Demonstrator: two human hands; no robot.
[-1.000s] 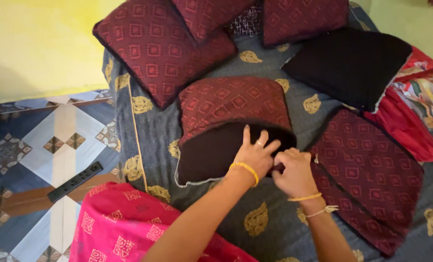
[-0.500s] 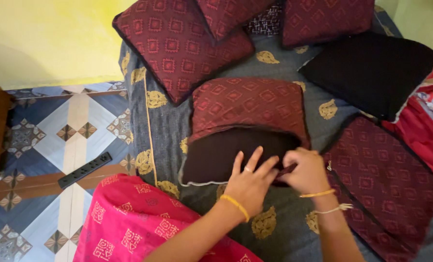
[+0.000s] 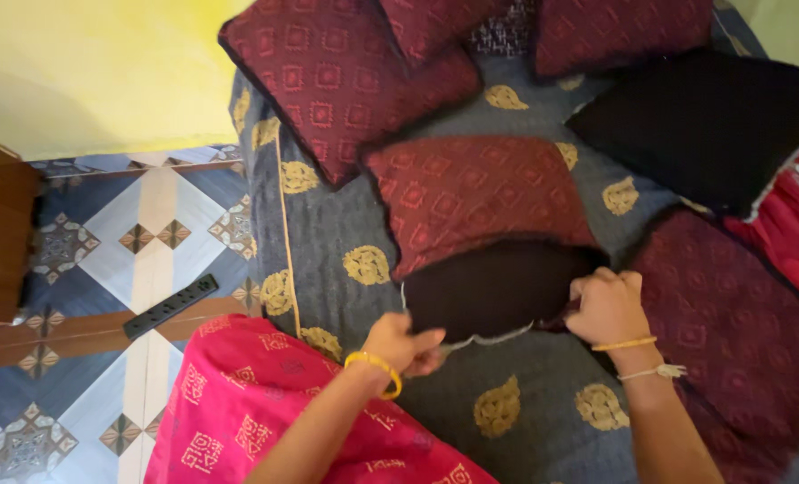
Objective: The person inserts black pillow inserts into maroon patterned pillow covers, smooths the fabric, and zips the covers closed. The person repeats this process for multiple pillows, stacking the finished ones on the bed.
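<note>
Hands on either end of a dark cushion insert (image 3: 498, 289), lying on the grey bed sheet (image 3: 345, 224) near the bed's edge, its far half tucked inside a maroon patterned cover (image 3: 475, 193). Left hand (image 3: 405, 345) pinched shut on the insert's pale-edged near corner, pulling it taut so the filling lies flat; right hand (image 3: 607, 305) curled closed over the cover's open edge at the other corner, holding the mouth steady against that pull. Finished maroon cushions (image 3: 345, 76) and a bare black insert (image 3: 704, 125) spread further up the bed, out of the way. Compared with half a second earlier: left hand no longer flat on the insert's middle but drawn back to its corner; right hand shifted outward.
</note>
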